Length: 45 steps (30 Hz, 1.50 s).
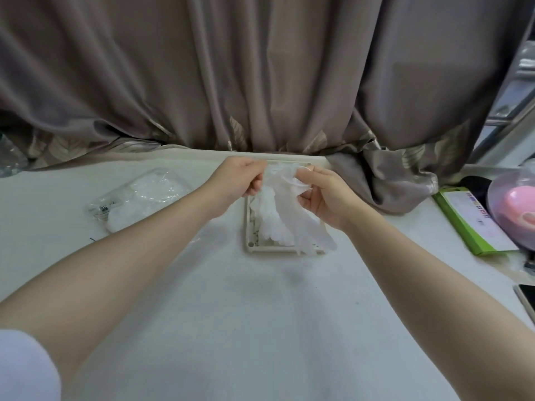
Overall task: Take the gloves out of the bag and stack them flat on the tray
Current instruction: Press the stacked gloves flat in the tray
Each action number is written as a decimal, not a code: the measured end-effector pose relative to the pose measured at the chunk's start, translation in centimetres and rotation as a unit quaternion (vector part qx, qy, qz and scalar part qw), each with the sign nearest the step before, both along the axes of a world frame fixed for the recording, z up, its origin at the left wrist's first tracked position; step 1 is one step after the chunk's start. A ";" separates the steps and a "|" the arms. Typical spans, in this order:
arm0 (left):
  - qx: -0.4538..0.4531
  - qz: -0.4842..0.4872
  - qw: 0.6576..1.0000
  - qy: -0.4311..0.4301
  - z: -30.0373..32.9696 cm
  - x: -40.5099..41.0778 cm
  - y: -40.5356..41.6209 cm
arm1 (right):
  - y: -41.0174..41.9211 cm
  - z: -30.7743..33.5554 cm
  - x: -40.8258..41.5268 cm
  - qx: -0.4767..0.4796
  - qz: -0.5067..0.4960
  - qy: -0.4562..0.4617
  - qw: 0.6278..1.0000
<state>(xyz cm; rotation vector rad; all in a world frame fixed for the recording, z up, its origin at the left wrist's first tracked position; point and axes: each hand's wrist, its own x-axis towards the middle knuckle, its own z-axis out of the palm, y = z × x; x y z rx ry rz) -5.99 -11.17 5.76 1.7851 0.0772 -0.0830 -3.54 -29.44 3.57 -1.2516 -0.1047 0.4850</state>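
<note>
- I take the tray (249,227) as my landmark: a small pale rectangular tray lying on the white table (231,314), close to the curtain (260,76) at the table's far edge.
- My left hand (236,179) is raised over the tray's far left corner, fingers curled and pinching the top edge of a thin translucent glove (301,218).
- My right hand (324,198) is over the tray's far right side, thumb and fingers pinching the same glove's upper edge, so both hands are closed on it and sit near each other with the glove's cuff between them.
- The glove hangs from my grip across the tray, its fingers trailing down over the tray's near right corner and just past the near rim.
- Under it, inside the tray, lie more white gloves (269,224), piled over the tray's middle; how many I cannot tell.
- The clear plastic bag (139,198) lies on the table well to the left of the tray, crumpled, with white material inside it.
- Well to the right of the tray sits a green box (466,224), and just beyond that a clear dome with something pink (518,209) under it.
- A dark phone (528,299) shows at the table's right edge, nearer to me than the tray.
</note>
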 end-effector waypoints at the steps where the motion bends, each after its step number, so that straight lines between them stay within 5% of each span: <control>1: 0.002 -0.026 1.000 0.001 0.2 -0.3 -1.1 | -0.2 -0.2 0.1 0.007 0.007 0.005 1.000; 11: 0.011 -0.033 0.993 0.110 -0.8 0.4 -5.2 | -2.9 -0.4 0.4 0.007 0.027 0.033 0.999; 18: 0.033 -0.078 0.993 0.085 -1.3 1.3 -6.3 | -4.2 -1.4 0.7 -0.171 0.098 -0.034 0.980; 24: 0.025 -0.096 0.991 0.092 -0.8 1.7 -6.7 | -4.5 -1.8 0.6 -0.168 0.106 -0.028 0.980; 29: 0.160 -0.166 0.973 -0.002 -1.3 1.8 -6.3 | -4.1 -1.4 1.3 -0.126 0.148 -0.036 0.980; 35: 0.064 -0.191 0.979 -0.008 -0.7 2.6 -5.2 | -5.2 -1.1 2.3 -0.031 0.232 -0.030 0.972; 41: -0.129 -0.202 0.966 0.096 -0.4 3.7 -4.0 | -6.1 -2.7 3.9 0.012 0.026 -0.035 0.999; 45: -0.157 -0.217 0.942 0.204 -1.6 5.2 -2.8 | -5.8 -4.1 4.6 -0.029 0.171 0.048 0.984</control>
